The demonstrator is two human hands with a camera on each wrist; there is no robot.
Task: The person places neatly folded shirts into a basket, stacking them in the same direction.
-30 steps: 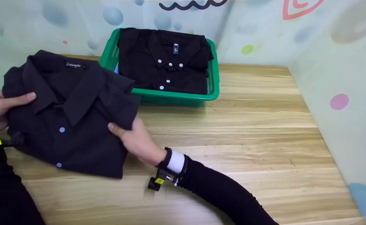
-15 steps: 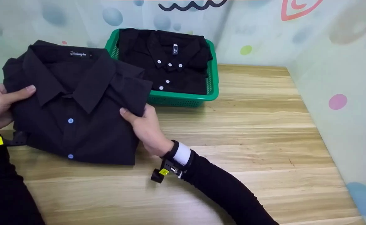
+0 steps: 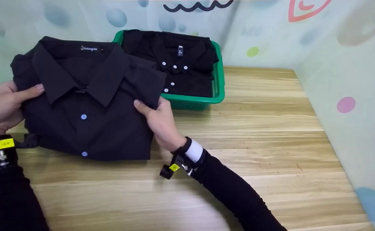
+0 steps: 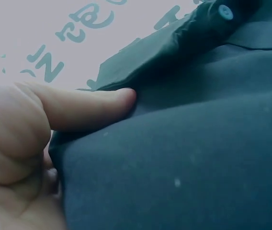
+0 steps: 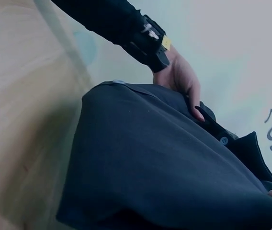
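Note:
A folded black shirt point(image 3: 113, 128) with a pointed collar, a neck label and pale blue buttons is held up above the table between both hands. My left hand point(image 3: 6, 104) grips its left side, thumb on the front and the other fingers behind the cloth. On the opposite side my right hand point(image 3: 162, 123) pinches the edge, its thumb on the front too. The left wrist view shows the left thumb point(image 4: 88, 108) pressed on the dark fabric point(image 4: 184, 158). Behind the shirt's right shoulder stands a green basket point(image 3: 219, 80), partly covered by it.
Inside the basket lies another folded black shirt point(image 3: 190, 78) with white buttons. The basket stands on a wood-grain table point(image 3: 254, 144) against a patterned wall point(image 3: 264, 35). A second wall point(image 3: 360, 80) runs along the right side.
Both hands have carried the shirt up and to the right, away from the near side. It now overlaps more of the basket's left part. The basket has stayed put.

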